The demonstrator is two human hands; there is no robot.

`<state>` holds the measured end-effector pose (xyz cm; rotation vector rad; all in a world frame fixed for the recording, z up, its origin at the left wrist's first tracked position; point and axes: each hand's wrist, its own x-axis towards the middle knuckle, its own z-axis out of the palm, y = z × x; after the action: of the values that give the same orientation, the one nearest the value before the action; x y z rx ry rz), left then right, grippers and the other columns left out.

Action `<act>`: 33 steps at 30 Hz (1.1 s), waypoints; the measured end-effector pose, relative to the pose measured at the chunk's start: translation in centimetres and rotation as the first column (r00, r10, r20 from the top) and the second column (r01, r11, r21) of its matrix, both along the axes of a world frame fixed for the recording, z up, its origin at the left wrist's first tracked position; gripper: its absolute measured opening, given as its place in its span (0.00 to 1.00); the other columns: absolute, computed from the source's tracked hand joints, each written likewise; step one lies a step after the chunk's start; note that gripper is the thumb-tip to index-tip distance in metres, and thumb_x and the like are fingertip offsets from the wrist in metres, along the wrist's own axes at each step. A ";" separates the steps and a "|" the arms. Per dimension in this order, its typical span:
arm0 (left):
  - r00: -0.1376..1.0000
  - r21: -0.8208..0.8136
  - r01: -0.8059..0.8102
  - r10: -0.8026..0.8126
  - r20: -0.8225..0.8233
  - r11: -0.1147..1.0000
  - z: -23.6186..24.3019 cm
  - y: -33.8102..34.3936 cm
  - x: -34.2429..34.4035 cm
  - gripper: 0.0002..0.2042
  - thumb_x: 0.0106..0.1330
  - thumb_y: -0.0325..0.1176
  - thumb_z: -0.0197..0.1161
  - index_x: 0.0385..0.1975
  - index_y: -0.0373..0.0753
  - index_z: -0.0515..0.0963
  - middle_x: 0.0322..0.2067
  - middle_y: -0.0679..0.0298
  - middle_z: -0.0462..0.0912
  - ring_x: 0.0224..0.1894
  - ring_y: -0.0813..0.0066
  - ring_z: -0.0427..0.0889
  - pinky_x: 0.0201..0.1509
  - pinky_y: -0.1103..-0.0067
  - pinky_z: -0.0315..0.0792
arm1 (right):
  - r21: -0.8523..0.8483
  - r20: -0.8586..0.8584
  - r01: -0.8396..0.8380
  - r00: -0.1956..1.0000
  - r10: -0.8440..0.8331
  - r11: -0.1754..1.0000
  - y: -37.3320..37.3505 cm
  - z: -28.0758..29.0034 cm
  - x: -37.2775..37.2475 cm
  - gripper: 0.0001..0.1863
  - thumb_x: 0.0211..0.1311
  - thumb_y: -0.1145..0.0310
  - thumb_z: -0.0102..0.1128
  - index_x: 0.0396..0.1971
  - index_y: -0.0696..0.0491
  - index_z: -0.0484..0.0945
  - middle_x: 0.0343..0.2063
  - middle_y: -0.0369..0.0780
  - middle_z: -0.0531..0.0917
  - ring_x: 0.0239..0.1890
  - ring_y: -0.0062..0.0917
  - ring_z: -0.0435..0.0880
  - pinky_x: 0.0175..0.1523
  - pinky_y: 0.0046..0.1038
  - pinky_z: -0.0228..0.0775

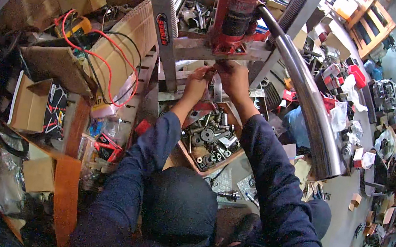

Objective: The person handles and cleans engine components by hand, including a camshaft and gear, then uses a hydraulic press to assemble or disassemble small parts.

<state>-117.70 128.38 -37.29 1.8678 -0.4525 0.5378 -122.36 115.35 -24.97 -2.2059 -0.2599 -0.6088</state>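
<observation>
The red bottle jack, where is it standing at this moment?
In the head view, the red bottle jack stands at the top centre on the steel press frame, directly above the left hand and right hand, left of the curved metal pipe.

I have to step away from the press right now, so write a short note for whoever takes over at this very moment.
Left hand and right hand are both raised under the red bottle jack, on a small metal part at the press frame; the exact grip is too small to tell. The long steel handle sticks out to the right. A box of metal parts sits below the hands. The part is not let go; whether it is seated cannot be told.
</observation>
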 end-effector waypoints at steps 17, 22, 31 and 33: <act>0.859 -0.718 0.299 -0.504 -0.084 0.629 -0.3 -0.9 1.6 0.04 0.66 0.22 0.58 0.36 0.34 0.80 0.31 0.67 0.80 0.35 0.77 0.79 0.41 0.80 0.73 | -0.009 0.033 -0.034 0.999 0.035 0.999 -0.1 2.2 -3.7 0.12 0.56 0.66 0.63 0.38 0.56 0.81 0.32 0.52 0.83 0.37 0.48 0.82 0.40 0.41 0.74; 0.900 -0.453 0.287 -0.400 -0.176 0.844 1.5 -0.8 1.0 0.06 0.69 0.28 0.57 0.34 0.33 0.78 0.29 0.65 0.80 0.32 0.78 0.79 0.39 0.79 0.73 | -0.198 -0.327 -0.026 0.944 -0.041 0.980 -3.9 10.0 -13.7 0.18 0.57 0.66 0.68 0.42 0.59 0.74 0.28 0.45 0.82 0.28 0.29 0.83 0.33 0.30 0.72; 0.902 -0.459 0.322 -0.416 -0.117 0.828 2.3 -0.8 0.2 0.07 0.71 0.31 0.54 0.35 0.34 0.77 0.27 0.65 0.78 0.30 0.78 0.78 0.39 0.78 0.73 | -0.636 0.471 0.098 0.835 0.284 0.765 -5.2 23.2 -22.3 0.30 0.42 0.60 0.77 0.47 0.54 0.75 0.28 0.41 0.83 0.27 0.31 0.84 0.33 0.31 0.75; 0.906 -0.352 0.229 -0.331 -0.264 0.908 1.9 -0.8 0.3 0.08 0.71 0.31 0.54 0.34 0.34 0.76 0.28 0.65 0.78 0.30 0.79 0.77 0.38 0.80 0.73 | -0.560 0.624 0.221 0.746 0.232 0.799 -4.9 25.4 -21.6 0.24 0.49 0.66 0.72 0.46 0.55 0.76 0.29 0.40 0.84 0.28 0.29 0.83 0.34 0.29 0.75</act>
<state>-117.38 127.62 -35.36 1.5097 -0.3881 0.0954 -143.92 110.43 0.41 -2.4804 -0.9630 -1.4977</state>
